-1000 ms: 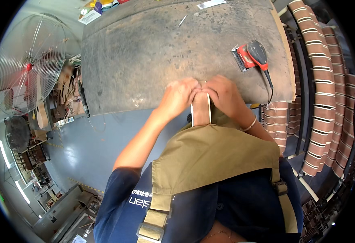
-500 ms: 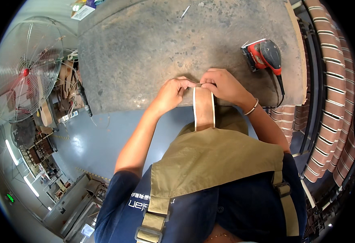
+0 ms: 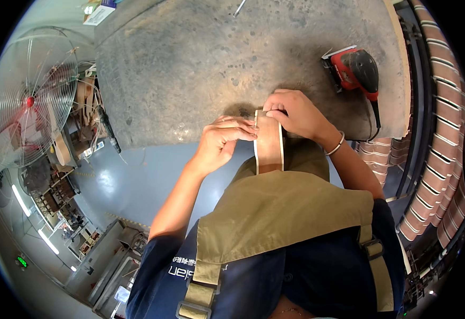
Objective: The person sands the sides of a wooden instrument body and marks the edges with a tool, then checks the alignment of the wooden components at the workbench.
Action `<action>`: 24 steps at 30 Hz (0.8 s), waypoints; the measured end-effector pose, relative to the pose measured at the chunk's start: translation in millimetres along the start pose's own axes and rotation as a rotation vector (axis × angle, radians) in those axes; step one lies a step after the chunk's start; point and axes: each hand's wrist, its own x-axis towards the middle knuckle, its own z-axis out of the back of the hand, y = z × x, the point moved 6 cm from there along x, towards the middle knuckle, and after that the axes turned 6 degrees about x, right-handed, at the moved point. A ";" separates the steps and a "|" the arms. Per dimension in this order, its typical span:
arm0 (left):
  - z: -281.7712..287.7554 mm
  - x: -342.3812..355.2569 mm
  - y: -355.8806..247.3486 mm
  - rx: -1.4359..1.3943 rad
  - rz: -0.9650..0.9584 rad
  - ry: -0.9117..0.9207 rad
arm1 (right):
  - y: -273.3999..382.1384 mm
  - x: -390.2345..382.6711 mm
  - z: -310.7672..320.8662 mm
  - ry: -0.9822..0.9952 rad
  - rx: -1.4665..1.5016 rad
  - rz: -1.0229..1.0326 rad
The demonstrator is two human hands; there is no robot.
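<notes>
A long flat strip of brown wood with cream edging (image 3: pixel 269 143) reaches from the bench edge down toward my apron. At its far end, my right hand (image 3: pixel 292 112) grips it, the thumb lying on the face and the fingers curled over the end. My left hand (image 3: pixel 224 139) is beside the strip's left edge, fingers stretched out and fingertips touching that edge. The strip's near end is hidden by the apron (image 3: pixel 283 212).
The strip's far end rests over a worn grey-brown workbench (image 3: pixel 190 69). A red and black sander (image 3: pixel 353 72) lies at its right, its cord hanging off the edge. A pen-like white stick (image 3: pixel 239 8) lies far back. A large fan (image 3: pixel 29 101) stands left; striped cloth (image 3: pixel 439 133) hangs right.
My left hand has left the strip's far end and slid back along its left edge, with fingers straightened. My right hand stays at the far end. The view has shifted slightly.
</notes>
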 end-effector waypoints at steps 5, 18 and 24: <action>-4.8 3.7 27.6 -0.132 0.449 -0.151 | 3.7 4.0 -4.4 0.005 -0.025 -0.025; -16.6 4.4 28.3 -0.151 0.365 -0.101 | 11.6 -1.5 -6.7 0.011 -0.002 0.070; -16.5 6.9 30.4 -0.144 0.373 -0.063 | 20.3 -3.7 -5.5 0.043 0.017 0.066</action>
